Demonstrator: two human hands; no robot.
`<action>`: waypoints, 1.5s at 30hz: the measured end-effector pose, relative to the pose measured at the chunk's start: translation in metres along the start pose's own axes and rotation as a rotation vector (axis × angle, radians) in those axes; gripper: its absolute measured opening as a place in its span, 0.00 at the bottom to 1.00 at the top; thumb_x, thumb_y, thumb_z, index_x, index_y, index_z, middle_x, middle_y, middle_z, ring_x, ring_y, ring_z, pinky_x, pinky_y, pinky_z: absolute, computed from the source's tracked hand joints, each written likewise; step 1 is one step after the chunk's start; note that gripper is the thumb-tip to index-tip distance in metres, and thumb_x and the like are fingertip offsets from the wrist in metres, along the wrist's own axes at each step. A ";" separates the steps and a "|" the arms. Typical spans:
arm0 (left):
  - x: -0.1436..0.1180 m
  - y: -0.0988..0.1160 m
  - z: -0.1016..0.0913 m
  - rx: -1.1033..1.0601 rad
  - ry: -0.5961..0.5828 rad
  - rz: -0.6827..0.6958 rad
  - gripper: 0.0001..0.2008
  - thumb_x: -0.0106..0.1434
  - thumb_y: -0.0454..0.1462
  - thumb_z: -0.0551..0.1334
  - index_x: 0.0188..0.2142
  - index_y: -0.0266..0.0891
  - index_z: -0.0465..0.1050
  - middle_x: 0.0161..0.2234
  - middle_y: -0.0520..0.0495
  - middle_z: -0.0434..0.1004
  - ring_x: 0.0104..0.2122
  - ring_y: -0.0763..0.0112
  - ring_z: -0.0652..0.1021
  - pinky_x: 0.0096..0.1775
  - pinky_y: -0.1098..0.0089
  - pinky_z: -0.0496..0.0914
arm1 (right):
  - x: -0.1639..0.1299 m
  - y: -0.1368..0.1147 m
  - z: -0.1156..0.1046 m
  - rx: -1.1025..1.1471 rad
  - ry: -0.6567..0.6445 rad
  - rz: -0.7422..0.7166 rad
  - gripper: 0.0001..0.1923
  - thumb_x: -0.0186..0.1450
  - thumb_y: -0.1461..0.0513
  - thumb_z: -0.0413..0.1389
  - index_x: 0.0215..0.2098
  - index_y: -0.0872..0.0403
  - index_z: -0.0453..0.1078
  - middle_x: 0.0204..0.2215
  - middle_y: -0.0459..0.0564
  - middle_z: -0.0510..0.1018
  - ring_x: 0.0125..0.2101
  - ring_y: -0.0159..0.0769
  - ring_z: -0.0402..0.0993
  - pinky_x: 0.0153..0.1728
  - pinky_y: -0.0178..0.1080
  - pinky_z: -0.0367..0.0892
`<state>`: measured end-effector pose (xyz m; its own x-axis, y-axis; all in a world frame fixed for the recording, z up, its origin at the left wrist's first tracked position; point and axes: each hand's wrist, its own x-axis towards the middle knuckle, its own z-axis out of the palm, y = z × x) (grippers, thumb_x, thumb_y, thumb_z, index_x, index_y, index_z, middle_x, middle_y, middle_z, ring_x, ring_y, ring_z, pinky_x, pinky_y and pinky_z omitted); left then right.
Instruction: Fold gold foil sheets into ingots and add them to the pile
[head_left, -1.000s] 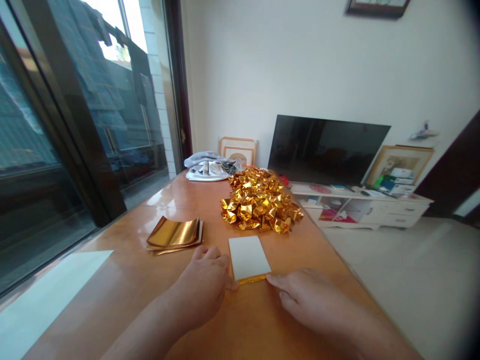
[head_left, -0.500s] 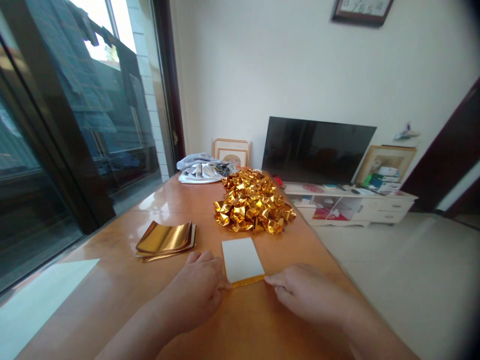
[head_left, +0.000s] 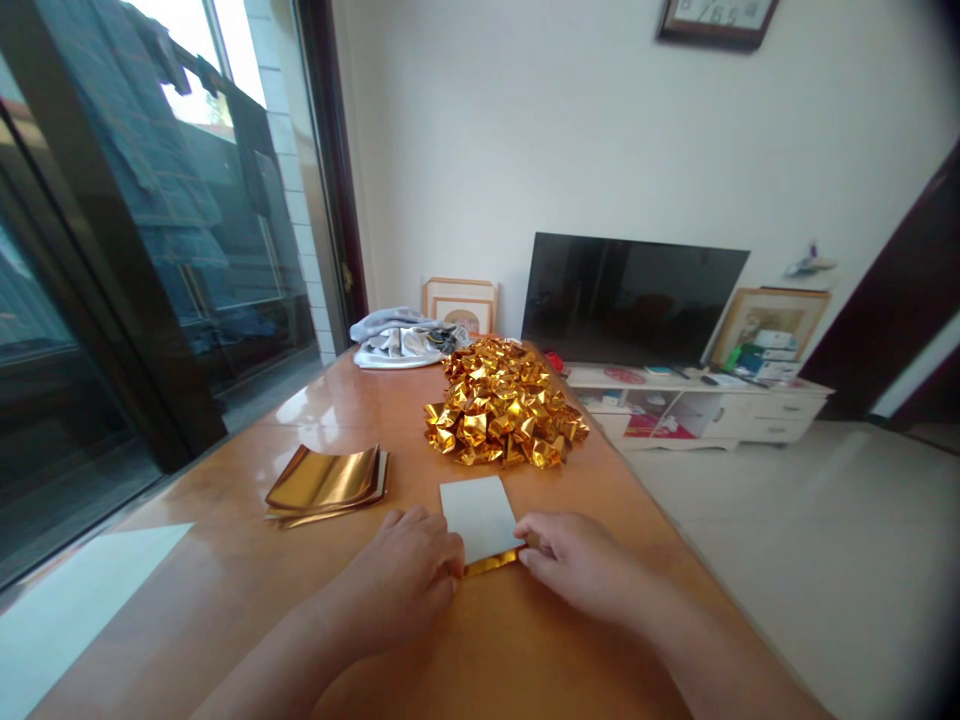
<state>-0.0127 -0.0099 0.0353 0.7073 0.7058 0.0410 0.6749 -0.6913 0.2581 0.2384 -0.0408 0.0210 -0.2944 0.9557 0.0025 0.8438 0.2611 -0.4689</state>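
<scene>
A sheet of foil paper lies white side up on the wooden table, with a gold strip folded up along its near edge. My left hand pinches the near left corner of that fold. My right hand pinches the near right corner. Beyond the sheet sits a heap of folded gold paper pieces. To the left lies a stack of flat gold sheets.
A bundle of grey and white cloth lies at the table's far end. A glass sliding door runs along the left. A dark TV on a low white cabinet stands to the right, across tiled floor.
Both hands have closed in on the sheet's near edge, and my right hand moved left onto the corner. The gold fold now looks wider and lifted. The view shifted slightly.
</scene>
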 end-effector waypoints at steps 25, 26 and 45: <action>0.019 0.010 0.015 -1.089 0.218 -0.164 0.18 0.63 0.49 0.61 0.43 0.38 0.74 0.37 0.45 0.80 0.38 0.62 0.78 0.40 0.66 0.69 | 0.009 -0.005 0.016 0.812 0.041 0.081 0.05 0.65 0.60 0.54 0.34 0.54 0.66 0.25 0.42 0.71 0.25 0.29 0.66 0.29 0.32 0.62; 0.019 0.011 0.015 -1.130 0.227 -0.169 0.18 0.63 0.49 0.62 0.43 0.38 0.74 0.37 0.45 0.80 0.39 0.61 0.78 0.40 0.66 0.70 | 0.008 -0.007 0.017 0.814 0.029 0.072 0.05 0.65 0.60 0.54 0.34 0.54 0.66 0.25 0.42 0.72 0.25 0.29 0.66 0.29 0.32 0.62; 0.010 0.006 0.010 -0.169 0.500 -0.106 0.05 0.67 0.35 0.56 0.36 0.41 0.71 0.35 0.47 0.74 0.38 0.63 0.73 0.40 0.65 0.64 | 0.007 -0.003 0.013 0.430 0.304 -0.003 0.09 0.68 0.60 0.51 0.31 0.53 0.67 0.26 0.43 0.71 0.28 0.31 0.67 0.29 0.33 0.59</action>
<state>0.0008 -0.0088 0.0282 0.4226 0.7868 0.4498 0.6647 -0.6064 0.4363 0.2277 -0.0363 0.0114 -0.0992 0.9681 0.2301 0.5637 0.2452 -0.7887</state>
